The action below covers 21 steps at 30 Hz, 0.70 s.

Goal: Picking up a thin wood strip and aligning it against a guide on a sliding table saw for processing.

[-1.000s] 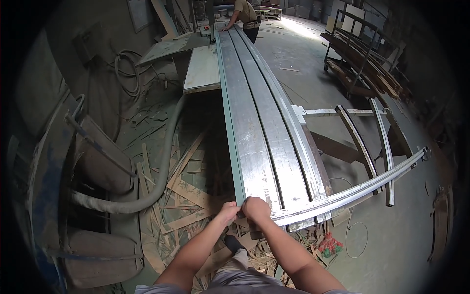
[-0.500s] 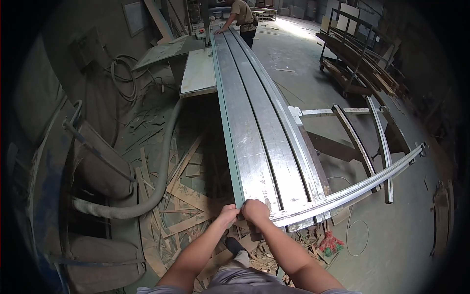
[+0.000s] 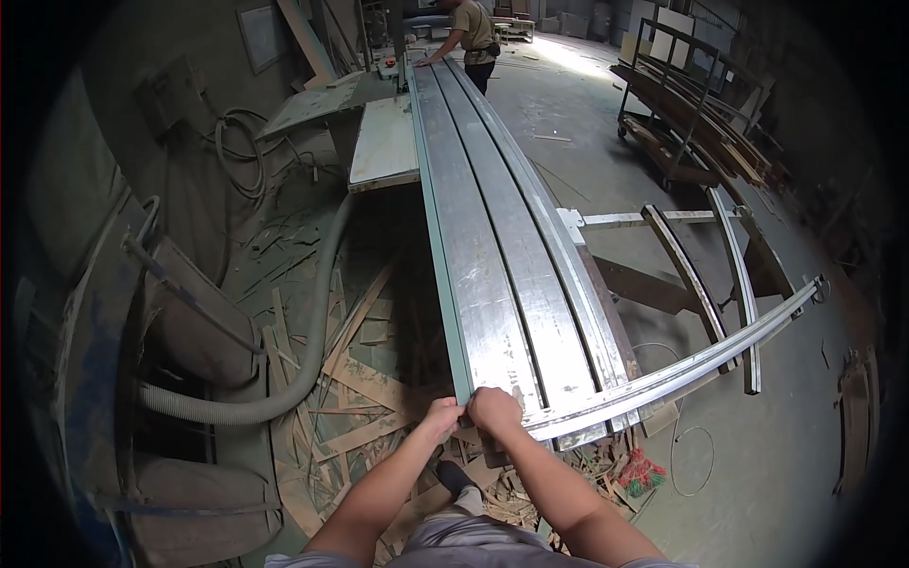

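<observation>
A long, narrow green strip (image 3: 437, 241) lies along the left edge of the silvery metal sliding table (image 3: 483, 275) of a panel saw. My left hand (image 3: 442, 417) pinches the strip's near end from the left. Beside it, my right hand (image 3: 495, 413) is closed at the table's near left corner, its curled fingers against the same end of the strip. The two hands almost touch, and they hide the strip's tip. At the far end another person (image 3: 471, 33) leans in with a hand on the table near the strip.
A pale metal fence bar (image 3: 682, 364) crosses the table's near end and reaches right over a support frame (image 3: 677, 256). Wood offcuts (image 3: 365, 393) litter the floor at left beside a grey hose (image 3: 317, 331). A loaded cart (image 3: 663, 142) stands far right.
My hands and the green strip look the same as before. At the far end, the other person's upper body has shifted slightly.
</observation>
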### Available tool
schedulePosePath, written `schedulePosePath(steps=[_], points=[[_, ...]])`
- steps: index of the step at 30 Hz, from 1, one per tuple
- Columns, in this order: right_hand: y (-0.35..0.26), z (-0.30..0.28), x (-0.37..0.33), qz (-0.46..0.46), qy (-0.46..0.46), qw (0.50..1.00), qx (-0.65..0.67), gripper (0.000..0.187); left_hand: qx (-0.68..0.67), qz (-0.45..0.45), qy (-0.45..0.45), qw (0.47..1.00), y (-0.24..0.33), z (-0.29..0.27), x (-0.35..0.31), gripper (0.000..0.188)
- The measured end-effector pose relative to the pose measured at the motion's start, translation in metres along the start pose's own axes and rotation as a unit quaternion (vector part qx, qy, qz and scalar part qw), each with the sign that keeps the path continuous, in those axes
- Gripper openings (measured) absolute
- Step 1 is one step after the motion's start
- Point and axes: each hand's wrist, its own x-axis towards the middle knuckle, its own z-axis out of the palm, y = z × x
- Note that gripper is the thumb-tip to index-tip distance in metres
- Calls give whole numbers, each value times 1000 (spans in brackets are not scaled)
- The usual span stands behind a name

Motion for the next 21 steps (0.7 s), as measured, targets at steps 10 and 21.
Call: schedulePosePath(steps=[10, 21], points=[[0, -1, -2, 3, -2, 1000, 0, 33, -33, 0, -14, 999, 0, 4, 0, 8], [3, 2, -2, -4, 8, 1000, 1, 31, -27, -9, -5, 1000, 9, 8, -10, 6]])
